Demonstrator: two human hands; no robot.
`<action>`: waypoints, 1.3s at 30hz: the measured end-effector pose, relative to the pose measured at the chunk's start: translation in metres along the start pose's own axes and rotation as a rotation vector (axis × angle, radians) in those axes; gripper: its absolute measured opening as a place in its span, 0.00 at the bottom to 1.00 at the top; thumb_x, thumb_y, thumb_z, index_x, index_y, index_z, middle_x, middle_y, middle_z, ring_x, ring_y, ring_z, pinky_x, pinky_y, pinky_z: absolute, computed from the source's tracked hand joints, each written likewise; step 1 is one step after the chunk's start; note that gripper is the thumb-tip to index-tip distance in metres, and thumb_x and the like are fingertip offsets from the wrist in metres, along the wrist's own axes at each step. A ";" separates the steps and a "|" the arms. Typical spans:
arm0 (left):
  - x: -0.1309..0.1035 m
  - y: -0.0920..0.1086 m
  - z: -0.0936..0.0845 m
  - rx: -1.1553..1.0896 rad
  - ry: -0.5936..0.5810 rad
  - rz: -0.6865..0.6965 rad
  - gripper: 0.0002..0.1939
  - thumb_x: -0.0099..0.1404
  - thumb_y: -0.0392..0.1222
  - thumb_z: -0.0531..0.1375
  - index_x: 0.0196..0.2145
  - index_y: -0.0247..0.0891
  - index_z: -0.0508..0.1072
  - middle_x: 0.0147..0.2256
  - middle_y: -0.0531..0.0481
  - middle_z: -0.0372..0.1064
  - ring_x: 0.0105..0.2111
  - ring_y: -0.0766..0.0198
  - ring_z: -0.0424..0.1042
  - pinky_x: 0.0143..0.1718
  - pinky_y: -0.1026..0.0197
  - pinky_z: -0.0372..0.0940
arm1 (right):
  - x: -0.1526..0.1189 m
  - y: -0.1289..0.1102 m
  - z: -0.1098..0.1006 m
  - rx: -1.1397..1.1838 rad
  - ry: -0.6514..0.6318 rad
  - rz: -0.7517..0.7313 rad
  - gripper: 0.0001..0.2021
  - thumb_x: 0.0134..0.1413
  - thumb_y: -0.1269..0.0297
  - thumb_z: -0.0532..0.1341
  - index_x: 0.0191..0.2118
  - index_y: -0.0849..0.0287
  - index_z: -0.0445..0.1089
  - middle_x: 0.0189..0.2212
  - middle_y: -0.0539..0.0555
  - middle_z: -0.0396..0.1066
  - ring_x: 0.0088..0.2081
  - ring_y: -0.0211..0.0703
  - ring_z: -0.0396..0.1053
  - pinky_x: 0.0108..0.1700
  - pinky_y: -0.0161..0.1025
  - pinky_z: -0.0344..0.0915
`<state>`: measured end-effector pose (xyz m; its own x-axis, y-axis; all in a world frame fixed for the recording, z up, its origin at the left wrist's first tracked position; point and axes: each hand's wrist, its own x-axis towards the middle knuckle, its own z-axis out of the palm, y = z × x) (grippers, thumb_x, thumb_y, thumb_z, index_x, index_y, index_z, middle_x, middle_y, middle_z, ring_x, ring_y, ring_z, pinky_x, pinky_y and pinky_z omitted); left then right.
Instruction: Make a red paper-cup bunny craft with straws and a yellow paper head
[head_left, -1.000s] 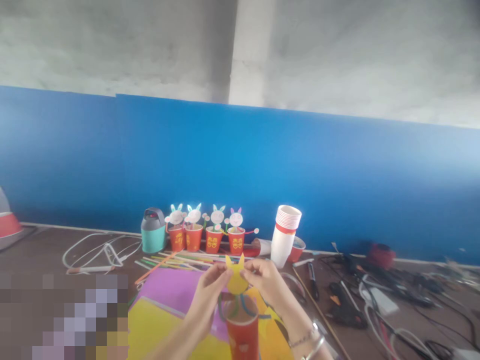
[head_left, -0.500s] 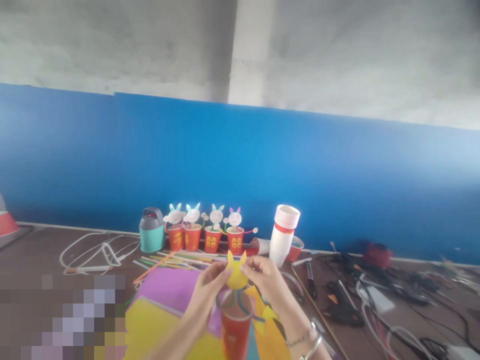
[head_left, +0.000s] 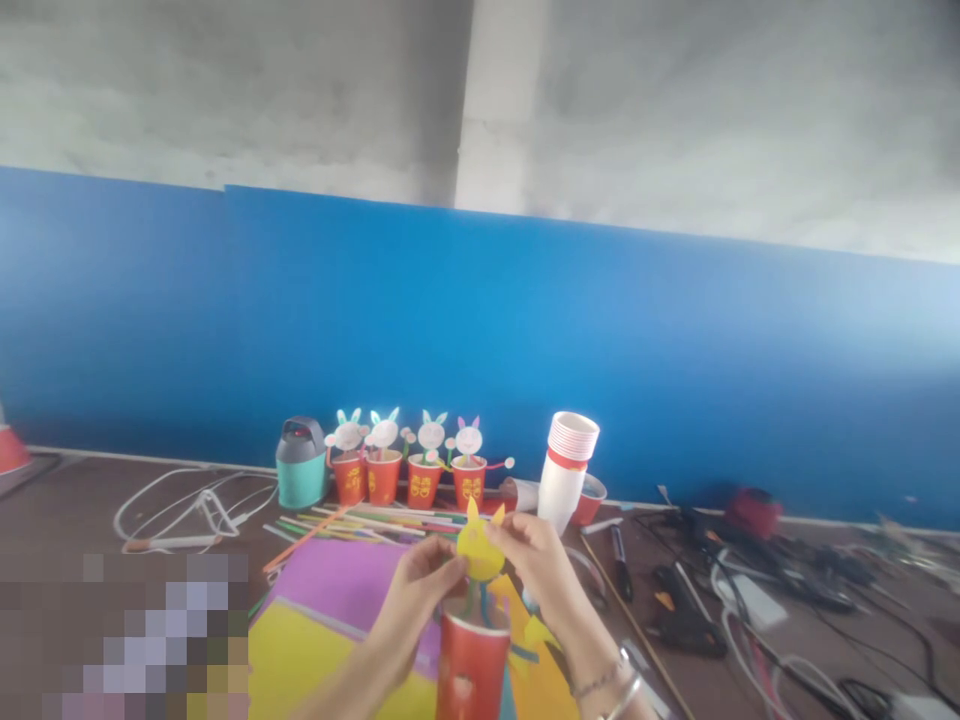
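A yellow paper rabbit head (head_left: 481,553) with two pointed ears is in front of me, its ears leaning to the right. My right hand (head_left: 534,560) pinches its right side just below the ear. At its left edge, the thumb and fingers of my left hand (head_left: 424,590) close on the paper. Under the head, blue and green stems run down to a red paper cup (head_left: 472,665). One blue stem (head_left: 523,654) sticks out past the cup's right side. The cup's lower part is cut off by the picture's bottom edge.
Several red cups with white rabbit heads (head_left: 424,480) line the back. Coloured sticks (head_left: 367,522), purple paper (head_left: 337,580) and yellow paper (head_left: 300,655) lie before them. Stacked white cups (head_left: 564,480) stand right of centre. A glue gun (head_left: 686,615) and cables (head_left: 810,600) cover the right side.
The rabbit head has shifted slightly right and tilted that way, with both hands still at its sides. The cup has tipped, so less of its inside shows.
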<state>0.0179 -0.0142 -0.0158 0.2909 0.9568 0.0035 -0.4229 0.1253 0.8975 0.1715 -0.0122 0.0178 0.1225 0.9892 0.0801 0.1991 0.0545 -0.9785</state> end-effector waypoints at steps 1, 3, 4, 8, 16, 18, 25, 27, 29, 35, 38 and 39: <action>-0.001 0.000 0.000 -0.006 0.002 0.005 0.17 0.50 0.48 0.70 0.34 0.38 0.73 0.30 0.51 0.73 0.30 0.64 0.72 0.33 0.64 0.65 | 0.000 -0.001 0.000 0.017 0.009 0.003 0.18 0.40 0.48 0.65 0.21 0.61 0.66 0.15 0.44 0.57 0.19 0.32 0.52 0.20 0.30 0.48; -0.002 -0.002 -0.001 -0.052 0.000 0.000 0.25 0.50 0.47 0.70 0.45 0.42 0.70 0.40 0.48 0.73 0.39 0.59 0.73 0.40 0.61 0.65 | -0.001 -0.002 0.000 0.042 0.047 0.022 0.19 0.39 0.48 0.65 0.20 0.60 0.65 0.16 0.45 0.59 0.19 0.33 0.55 0.20 0.30 0.50; -0.002 -0.002 -0.001 -0.082 -0.024 -0.017 0.30 0.50 0.48 0.71 0.49 0.43 0.68 0.43 0.46 0.73 0.41 0.57 0.73 0.41 0.60 0.65 | -0.001 -0.002 0.000 0.051 0.075 0.037 0.19 0.37 0.48 0.66 0.20 0.60 0.65 0.16 0.45 0.60 0.20 0.33 0.57 0.20 0.31 0.52; -0.002 -0.010 -0.008 -0.094 -0.269 -0.116 0.47 0.43 0.49 0.74 0.59 0.44 0.59 0.44 0.42 0.73 0.36 0.56 0.74 0.35 0.59 0.65 | -0.001 -0.001 -0.004 0.118 0.168 0.060 0.17 0.38 0.49 0.67 0.22 0.60 0.69 0.19 0.48 0.67 0.23 0.37 0.64 0.23 0.31 0.59; 0.008 -0.020 -0.012 -0.047 -0.119 -0.063 0.49 0.40 0.43 0.75 0.58 0.42 0.60 0.34 0.48 0.75 0.26 0.64 0.70 0.30 0.63 0.63 | 0.003 0.002 -0.020 0.014 0.029 0.044 0.21 0.47 0.46 0.63 0.36 0.61 0.75 0.30 0.55 0.75 0.35 0.47 0.71 0.27 0.33 0.64; 0.008 -0.016 -0.010 -0.076 -0.031 -0.026 0.42 0.42 0.45 0.74 0.55 0.42 0.64 0.35 0.48 0.75 0.27 0.65 0.70 0.31 0.63 0.64 | 0.004 0.006 -0.024 -0.054 -0.046 0.029 0.20 0.48 0.47 0.62 0.34 0.61 0.76 0.29 0.54 0.74 0.35 0.46 0.71 0.28 0.33 0.63; 0.007 -0.009 -0.006 -0.126 0.091 0.026 0.36 0.41 0.45 0.74 0.48 0.40 0.69 0.38 0.46 0.75 0.32 0.61 0.72 0.33 0.63 0.66 | 0.001 0.007 -0.020 -0.112 -0.269 0.010 0.08 0.47 0.65 0.61 0.24 0.63 0.73 0.20 0.48 0.70 0.26 0.37 0.65 0.31 0.33 0.60; 0.007 -0.009 -0.006 -0.156 0.095 0.033 0.37 0.42 0.45 0.74 0.50 0.41 0.68 0.39 0.45 0.75 0.34 0.58 0.73 0.34 0.61 0.67 | 0.001 0.004 -0.019 -0.130 -0.268 -0.004 0.08 0.47 0.66 0.60 0.23 0.62 0.73 0.20 0.48 0.70 0.25 0.37 0.65 0.31 0.33 0.61; 0.007 -0.008 -0.005 -0.180 0.114 0.049 0.37 0.43 0.44 0.74 0.51 0.41 0.68 0.40 0.44 0.75 0.37 0.56 0.74 0.36 0.59 0.67 | 0.001 0.004 -0.021 -0.142 -0.285 -0.013 0.08 0.47 0.64 0.61 0.24 0.62 0.74 0.21 0.49 0.72 0.26 0.38 0.66 0.31 0.33 0.62; 0.006 0.004 0.000 -0.222 0.198 0.061 0.35 0.42 0.49 0.73 0.48 0.41 0.70 0.39 0.47 0.74 0.35 0.58 0.73 0.35 0.61 0.67 | 0.000 0.029 -0.010 -0.174 -0.542 0.039 0.05 0.41 0.71 0.63 0.25 0.61 0.78 0.20 0.49 0.72 0.23 0.37 0.65 0.27 0.33 0.60; 0.009 0.002 -0.002 -0.202 0.240 0.075 0.28 0.43 0.51 0.72 0.41 0.39 0.72 0.34 0.48 0.75 0.31 0.60 0.73 0.32 0.62 0.66 | 0.000 0.038 0.011 -0.129 -0.544 0.165 0.05 0.38 0.71 0.64 0.19 0.60 0.76 0.16 0.48 0.71 0.21 0.37 0.66 0.26 0.34 0.61; 0.011 -0.001 -0.004 -0.180 0.255 0.082 0.27 0.43 0.52 0.72 0.39 0.38 0.73 0.31 0.49 0.74 0.30 0.60 0.73 0.31 0.63 0.66 | 0.000 0.040 0.019 -0.125 -0.512 0.185 0.05 0.39 0.70 0.64 0.18 0.59 0.76 0.15 0.48 0.70 0.20 0.37 0.65 0.26 0.34 0.61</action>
<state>0.0175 -0.0028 -0.0183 0.0348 0.9976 -0.0590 -0.5879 0.0682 0.8061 0.1614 -0.0076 -0.0245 -0.3155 0.9222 -0.2236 0.3363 -0.1117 -0.9351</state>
